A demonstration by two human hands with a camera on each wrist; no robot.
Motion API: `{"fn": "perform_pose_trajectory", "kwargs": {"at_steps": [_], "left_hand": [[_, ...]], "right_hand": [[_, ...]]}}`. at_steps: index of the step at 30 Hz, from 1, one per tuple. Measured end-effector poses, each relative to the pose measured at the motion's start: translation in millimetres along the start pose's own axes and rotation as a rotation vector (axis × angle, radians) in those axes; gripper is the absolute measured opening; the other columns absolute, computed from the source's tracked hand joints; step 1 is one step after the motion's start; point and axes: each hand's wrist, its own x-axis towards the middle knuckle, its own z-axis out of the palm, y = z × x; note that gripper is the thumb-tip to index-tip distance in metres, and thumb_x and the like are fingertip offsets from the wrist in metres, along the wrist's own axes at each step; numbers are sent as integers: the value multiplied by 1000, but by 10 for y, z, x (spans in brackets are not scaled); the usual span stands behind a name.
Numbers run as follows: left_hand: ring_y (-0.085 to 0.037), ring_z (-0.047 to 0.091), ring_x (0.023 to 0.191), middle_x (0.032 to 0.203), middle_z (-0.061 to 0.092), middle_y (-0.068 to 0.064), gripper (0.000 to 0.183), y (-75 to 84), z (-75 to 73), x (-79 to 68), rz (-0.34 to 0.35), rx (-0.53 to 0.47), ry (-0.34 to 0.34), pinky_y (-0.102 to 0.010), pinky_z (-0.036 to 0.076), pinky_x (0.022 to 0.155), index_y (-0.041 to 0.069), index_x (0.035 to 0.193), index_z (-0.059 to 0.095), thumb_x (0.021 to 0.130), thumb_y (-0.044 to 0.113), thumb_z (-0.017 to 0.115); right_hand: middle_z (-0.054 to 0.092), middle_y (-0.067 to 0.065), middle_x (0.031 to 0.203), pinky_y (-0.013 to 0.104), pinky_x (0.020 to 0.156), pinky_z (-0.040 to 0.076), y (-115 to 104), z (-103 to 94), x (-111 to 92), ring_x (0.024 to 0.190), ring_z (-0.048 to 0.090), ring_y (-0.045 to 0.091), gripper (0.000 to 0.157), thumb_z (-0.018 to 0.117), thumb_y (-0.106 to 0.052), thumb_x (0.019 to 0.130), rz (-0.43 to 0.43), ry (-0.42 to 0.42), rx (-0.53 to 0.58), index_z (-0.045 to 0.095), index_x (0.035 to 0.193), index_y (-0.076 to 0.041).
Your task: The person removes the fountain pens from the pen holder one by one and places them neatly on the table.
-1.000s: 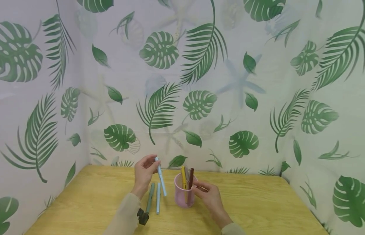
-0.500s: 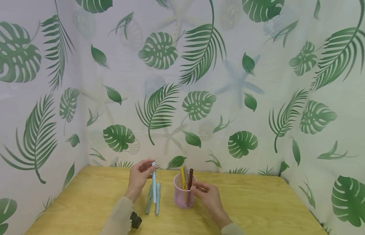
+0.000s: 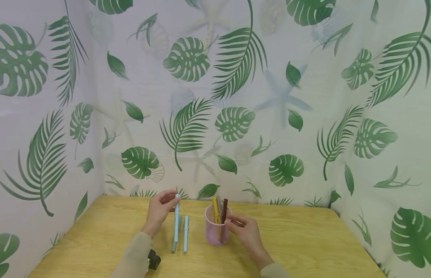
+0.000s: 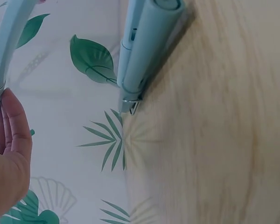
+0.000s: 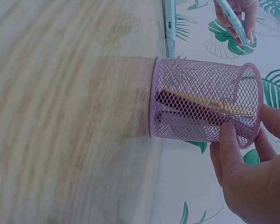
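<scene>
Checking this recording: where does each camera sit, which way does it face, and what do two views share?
Head: worn on the head, facing forward and down over the wood-grain table; left hand, right hand and sleeves show.
Left wrist: on that wrist, facing the held light blue pen and pens lying on the table; the left hand shows.
Right wrist: on that wrist, facing the pink mesh cup; both hands show.
Shared: head and right wrist both show the cup and both hands.

Cup (image 3: pixel 211 232) on the table (image 3: pixel 305 241), three pens (image 3: pixel 224 210) standing inside, right hand (image 3: pixel 247 232) at its three o'clock! Over at nine, two pens (image 3: pixel 185 236) lie side by side; at ten, the left hand (image 3: pixel 159 210) holds another pen (image 3: pixel 176 224). Wall (image 3: pixel 253 88) at twelve, behind everything.
</scene>
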Motion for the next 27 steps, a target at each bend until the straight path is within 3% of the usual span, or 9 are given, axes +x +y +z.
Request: {"fn": "perform_pose_trajectory", "kwargs": {"at_steps": [18,23,27], "left_hand": [[-12,64,77,94,69,-8,29,-44,-114,-3,-98,57,-21,-33,59,67,-1,116,66,89,5,71],[-13,64,80,103,69,-19,28,-96,-175,28,-135,59,-28,-37,59,71,-3,117,64,90,4,68],[-12,65,81,107,68,-21,31,-120,-219,37,-171,68,-20,-36,59,72,-4,120,62,91,5,67]], "right_hand": [[56,25,135,41,95,54,2,21,-10,120,59,39,34,75,-17,87,30,1,-24,69,116,-1],[58,25,134,43,96,53,1,21,-4,119,60,38,33,74,-15,87,30,5,-18,69,116,0],[56,26,135,44,97,52,-2,19,7,120,60,38,33,73,-13,87,35,8,-2,68,117,2]]}}
